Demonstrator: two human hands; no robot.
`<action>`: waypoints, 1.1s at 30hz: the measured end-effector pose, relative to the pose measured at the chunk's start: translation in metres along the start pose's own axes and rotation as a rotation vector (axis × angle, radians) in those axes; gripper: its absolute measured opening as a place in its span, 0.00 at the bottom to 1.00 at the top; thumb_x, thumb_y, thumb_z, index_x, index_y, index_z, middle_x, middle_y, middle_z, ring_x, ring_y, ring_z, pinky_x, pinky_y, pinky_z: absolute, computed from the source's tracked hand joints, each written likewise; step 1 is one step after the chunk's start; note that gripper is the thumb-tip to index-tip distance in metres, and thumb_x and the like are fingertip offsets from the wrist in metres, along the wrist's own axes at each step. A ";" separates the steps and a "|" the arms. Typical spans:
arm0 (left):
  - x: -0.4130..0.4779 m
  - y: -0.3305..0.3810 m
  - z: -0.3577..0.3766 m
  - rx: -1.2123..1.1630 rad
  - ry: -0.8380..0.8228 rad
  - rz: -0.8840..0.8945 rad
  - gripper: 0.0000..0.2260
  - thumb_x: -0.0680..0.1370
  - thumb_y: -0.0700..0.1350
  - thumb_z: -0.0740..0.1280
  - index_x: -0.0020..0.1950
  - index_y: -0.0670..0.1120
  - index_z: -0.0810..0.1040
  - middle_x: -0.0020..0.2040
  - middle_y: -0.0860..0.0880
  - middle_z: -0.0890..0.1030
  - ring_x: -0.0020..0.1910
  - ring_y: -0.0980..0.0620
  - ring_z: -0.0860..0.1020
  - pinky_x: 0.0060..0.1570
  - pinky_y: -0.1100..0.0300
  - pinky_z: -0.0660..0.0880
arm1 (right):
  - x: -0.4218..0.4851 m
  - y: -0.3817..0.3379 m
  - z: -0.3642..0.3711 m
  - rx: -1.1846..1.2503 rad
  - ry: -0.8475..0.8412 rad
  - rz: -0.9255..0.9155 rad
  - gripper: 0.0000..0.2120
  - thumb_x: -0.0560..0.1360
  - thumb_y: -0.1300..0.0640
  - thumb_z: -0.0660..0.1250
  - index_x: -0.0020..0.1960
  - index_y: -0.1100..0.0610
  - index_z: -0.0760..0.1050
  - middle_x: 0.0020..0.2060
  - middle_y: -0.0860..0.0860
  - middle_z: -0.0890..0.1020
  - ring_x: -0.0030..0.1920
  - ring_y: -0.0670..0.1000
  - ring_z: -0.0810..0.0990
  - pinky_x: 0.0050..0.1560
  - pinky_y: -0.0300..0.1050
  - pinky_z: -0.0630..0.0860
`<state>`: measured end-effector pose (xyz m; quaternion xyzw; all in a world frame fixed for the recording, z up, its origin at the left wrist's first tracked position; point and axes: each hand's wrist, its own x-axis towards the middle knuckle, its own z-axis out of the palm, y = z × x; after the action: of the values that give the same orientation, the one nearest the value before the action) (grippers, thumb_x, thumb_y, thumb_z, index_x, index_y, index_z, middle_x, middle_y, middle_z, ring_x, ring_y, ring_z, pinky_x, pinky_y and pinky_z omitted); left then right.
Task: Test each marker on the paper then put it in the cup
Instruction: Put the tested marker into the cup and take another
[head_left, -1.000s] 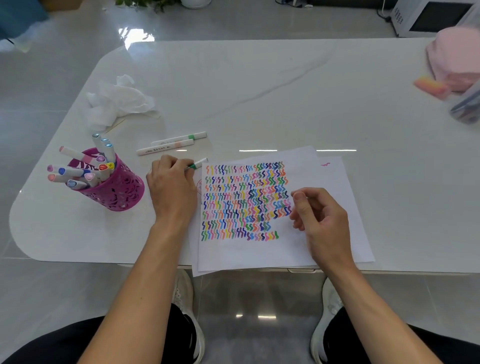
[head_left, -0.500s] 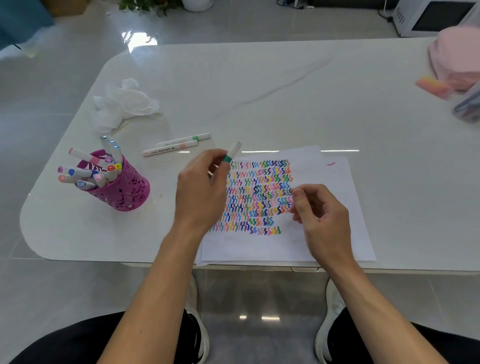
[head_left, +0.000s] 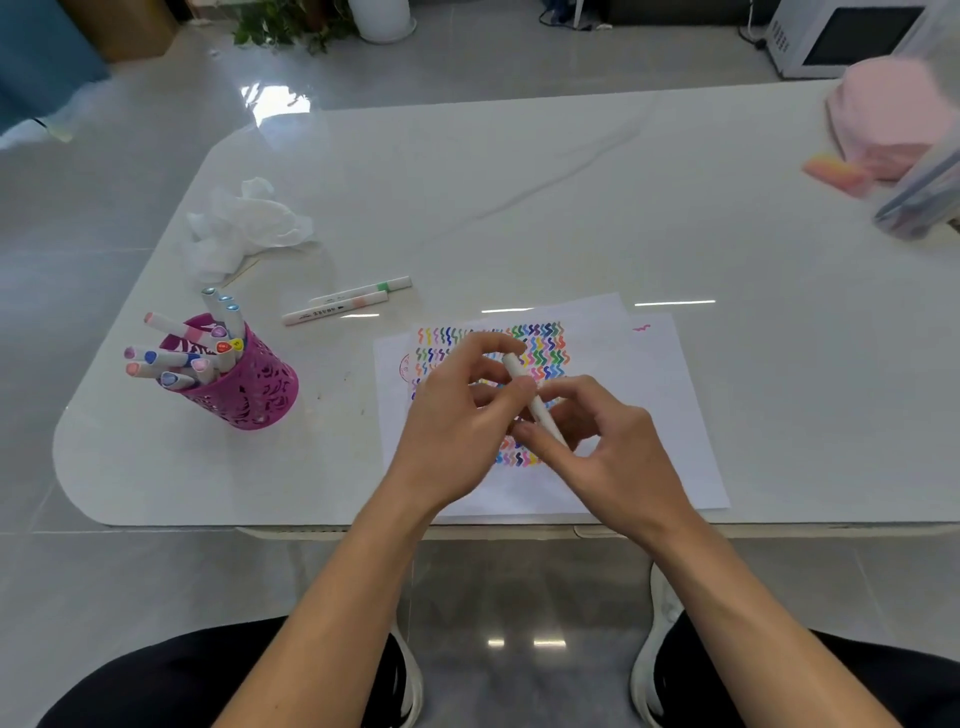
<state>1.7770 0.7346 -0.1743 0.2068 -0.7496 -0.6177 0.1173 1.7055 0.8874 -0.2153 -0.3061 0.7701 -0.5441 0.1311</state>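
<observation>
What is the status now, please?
Left hand and right hand grip one marker over paper. Cup part full. Two markers wait on table. Nothing blocks.

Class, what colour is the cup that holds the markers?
The cup is magenta, with cut-out patterning; head view.

A white marker (head_left: 531, 402) slants above the paper (head_left: 654, 415), pinched between the left hand (head_left: 457, 415) and the right hand (head_left: 613, 447). The paper, rows of coloured squiggles on it, lies flat on the desk (head_left: 519, 208). To its left a magenta cup (head_left: 254, 400) holds several markers (head_left: 174, 358), and two capped markers (head_left: 348, 301) lie side by side nearby.
</observation>
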 end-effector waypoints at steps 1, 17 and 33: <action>-0.001 0.001 0.000 -0.003 -0.002 -0.006 0.08 0.79 0.40 0.71 0.57 0.48 0.78 0.46 0.46 0.83 0.40 0.47 0.86 0.42 0.49 0.84 | 0.000 -0.001 -0.002 -0.034 0.001 -0.007 0.13 0.76 0.48 0.77 0.56 0.51 0.80 0.37 0.43 0.85 0.39 0.48 0.85 0.41 0.47 0.81; -0.045 -0.019 0.007 0.337 -0.188 -0.096 0.10 0.83 0.46 0.64 0.44 0.52 0.82 0.36 0.54 0.83 0.32 0.56 0.81 0.41 0.54 0.80 | -0.036 -0.010 -0.019 -0.612 -0.200 -0.132 0.12 0.83 0.41 0.63 0.54 0.47 0.79 0.43 0.45 0.83 0.41 0.52 0.82 0.40 0.52 0.77; -0.040 -0.035 0.010 0.176 -0.052 -0.271 0.09 0.80 0.44 0.70 0.42 0.53 0.85 0.33 0.53 0.84 0.32 0.58 0.81 0.37 0.62 0.78 | -0.038 0.005 -0.006 -0.720 -0.141 -0.101 0.21 0.79 0.33 0.56 0.43 0.49 0.76 0.23 0.49 0.71 0.27 0.57 0.76 0.27 0.48 0.71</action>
<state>1.8136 0.7562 -0.2074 0.2993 -0.7690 -0.5648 -0.0050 1.7304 0.9163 -0.2222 -0.4069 0.8852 -0.2215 0.0409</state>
